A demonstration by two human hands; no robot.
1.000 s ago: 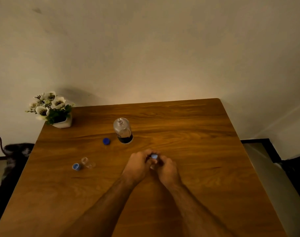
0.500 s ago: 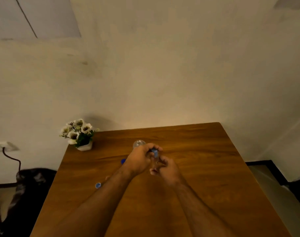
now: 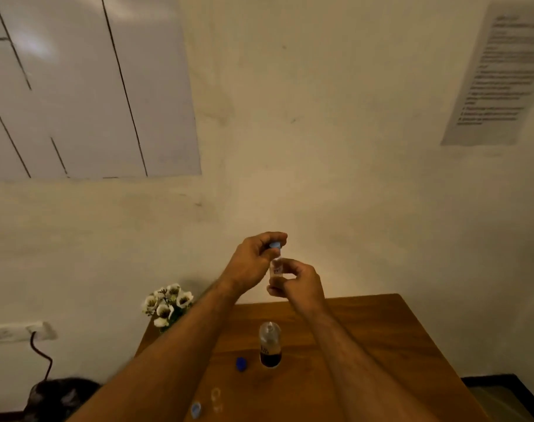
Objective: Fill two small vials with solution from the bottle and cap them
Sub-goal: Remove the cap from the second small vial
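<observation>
Both hands up, well above the counter (image 3: 366, 330), held against the bare wall. Right hand (image 3: 299, 283) curled round a small clear vial (image 3: 276, 268), pinching it upright between thumb and fingers. Left hand (image 3: 253, 263) at 11 o'clock of the right, fingertips pinched on a light blue cap (image 3: 275, 245) sitting at the top of the vial — seated or loose, cannot tell. Liquid level in the vial too blurred to read.

Down on the counter, straight under the hands at 6 o'clock: bottle (image 3: 270, 345) standing upright, uncapped, dark solution in its lower part only. Just beside it at 9 o'clock — dark blue bottle cap (image 3: 241, 363), apart from the bottle. Further toward the near edge at 7 o'clock of the bottle: second vial (image 3: 216, 399), clear, no cap on it; standing or lying, hard to make out. Light blue vial cap (image 3: 196, 409) just beside that at 8 o'clock, partly tucked against the left forearm.

Flower pot (image 3: 168, 304) at the counter's far left corner. Wall socket (image 3: 19, 330) at far left with a dark cord hanging. Printed sheet (image 3: 500, 77) on the wall at 2 o'clock.
</observation>
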